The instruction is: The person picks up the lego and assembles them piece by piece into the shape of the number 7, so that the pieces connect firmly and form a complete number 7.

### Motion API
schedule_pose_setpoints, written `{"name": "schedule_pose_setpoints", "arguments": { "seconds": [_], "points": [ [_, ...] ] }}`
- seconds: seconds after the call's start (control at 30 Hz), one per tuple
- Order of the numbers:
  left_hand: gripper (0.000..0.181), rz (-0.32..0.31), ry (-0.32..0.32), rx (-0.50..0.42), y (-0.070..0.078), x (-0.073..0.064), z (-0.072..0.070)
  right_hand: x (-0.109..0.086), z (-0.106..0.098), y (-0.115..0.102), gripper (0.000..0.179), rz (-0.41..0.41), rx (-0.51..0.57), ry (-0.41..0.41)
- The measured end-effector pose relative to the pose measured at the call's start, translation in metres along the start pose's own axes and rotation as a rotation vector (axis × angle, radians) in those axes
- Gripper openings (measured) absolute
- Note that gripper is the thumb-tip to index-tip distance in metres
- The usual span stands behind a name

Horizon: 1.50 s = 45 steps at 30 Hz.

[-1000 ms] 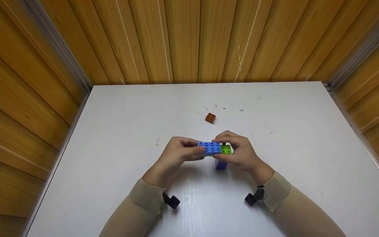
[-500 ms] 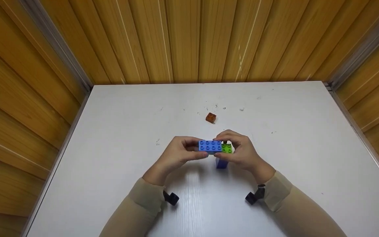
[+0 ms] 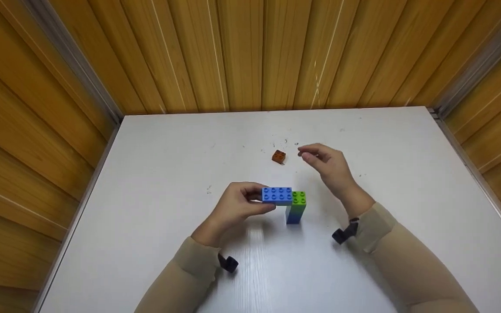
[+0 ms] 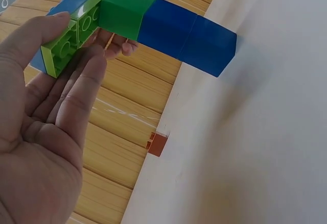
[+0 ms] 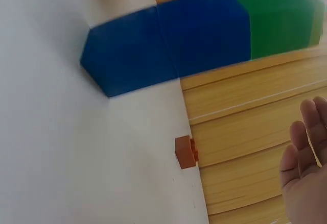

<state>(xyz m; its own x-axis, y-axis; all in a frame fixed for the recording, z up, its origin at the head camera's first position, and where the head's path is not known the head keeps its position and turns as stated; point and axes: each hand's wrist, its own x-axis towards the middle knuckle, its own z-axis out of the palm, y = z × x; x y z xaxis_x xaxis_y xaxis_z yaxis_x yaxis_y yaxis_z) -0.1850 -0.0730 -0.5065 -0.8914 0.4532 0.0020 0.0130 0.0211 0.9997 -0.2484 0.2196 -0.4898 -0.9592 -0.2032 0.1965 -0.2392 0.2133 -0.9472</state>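
Observation:
A tower of toy building bricks stands on the table: dark blue bricks (image 4: 186, 35) below, a green brick (image 4: 125, 12) above them, then a light green brick (image 3: 299, 198) that juts out leftward. On that overhang sits a light blue brick (image 3: 276, 195) with studs. My left hand (image 3: 235, 204) pinches the overhanging end between thumb and fingers. Farther back, my right hand (image 3: 331, 167) is in the air, holding nothing, fingers loosely bent. Left of its fingertips, a small orange-brown brick (image 3: 278, 157) lies on the table without contact.
The white table (image 3: 168, 161) has small dark marks on its surface. Wood-patterned panels (image 3: 242, 56) rise along its back and both sides. Each wrist carries a black camera mount, the left one (image 3: 229, 263) close above the table.
My right hand has let go of the brick tower and moved back and right, toward the orange-brown brick. My left hand keeps its hold, and the tower stays in place.

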Motion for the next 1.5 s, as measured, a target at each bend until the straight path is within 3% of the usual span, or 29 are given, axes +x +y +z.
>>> {"name": "schedule_pose_setpoints", "arguments": {
  "seconds": [0.13,0.27,0.47,0.57,0.77,1.0,1.23,1.5],
  "points": [
    [0.038,-0.012,0.007,0.026,0.000,-0.001,-0.001,0.036,-0.005,0.011,0.038,0.166,-0.115,0.017],
    [0.039,-0.018,0.005,0.028,0.001,-0.001,-0.002,0.064,-0.003,0.024,0.047,0.277,-0.235,-0.042],
    [0.039,-0.012,0.006,0.023,0.001,0.000,-0.001,0.089,0.007,0.037,0.053,0.359,-0.330,-0.177],
    [0.039,-0.005,0.002,0.032,0.001,0.000,0.000,0.095,0.014,0.036,0.053,0.356,-0.395,-0.228],
    [0.038,0.007,0.006,0.033,0.003,0.001,0.000,0.099,0.026,0.031,0.043,0.317,-0.511,-0.268],
    [0.038,0.014,0.008,0.064,0.004,-0.001,0.000,0.095,0.033,0.036,0.041,0.346,-0.527,-0.251],
    [0.037,0.014,0.014,0.089,0.000,-0.001,0.002,0.088,0.025,0.041,0.041,0.364,-0.502,-0.224],
    [0.039,0.008,0.014,0.095,0.002,0.000,0.000,0.073,0.003,0.023,0.042,0.250,-0.438,-0.160]
  ]
}}
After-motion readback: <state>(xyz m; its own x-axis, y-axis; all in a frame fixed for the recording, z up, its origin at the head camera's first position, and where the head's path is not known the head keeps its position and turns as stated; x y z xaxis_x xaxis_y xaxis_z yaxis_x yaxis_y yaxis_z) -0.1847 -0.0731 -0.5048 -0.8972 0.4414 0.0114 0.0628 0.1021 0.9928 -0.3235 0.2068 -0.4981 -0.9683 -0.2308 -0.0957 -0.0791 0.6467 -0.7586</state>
